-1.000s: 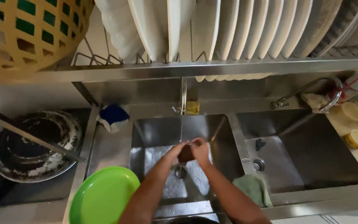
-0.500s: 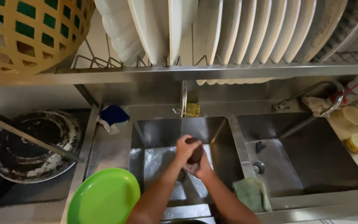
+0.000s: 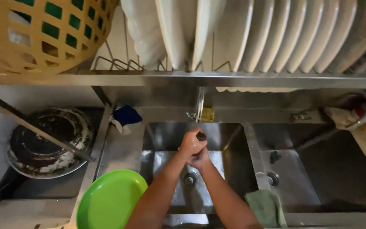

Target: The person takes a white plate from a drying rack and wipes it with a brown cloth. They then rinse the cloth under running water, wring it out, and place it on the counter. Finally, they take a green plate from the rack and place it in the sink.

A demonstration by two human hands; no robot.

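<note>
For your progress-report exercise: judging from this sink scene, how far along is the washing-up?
Done: white plates stand upright in the rack above. In hand: the left hand and right hand clasp a small dark object under the tap. Left: the green plate and blackened pan sit beside the sink.

Two sinks — one green plate

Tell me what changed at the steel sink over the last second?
Both hands rose from near the drain toward the tap. The left hand now wraps over the small dark brown object; the right hand has slid beneath it. Before, they held it side by side, lower down. The round green plastic plate, the blackened pan and the folded green cloth have not moved.
</note>
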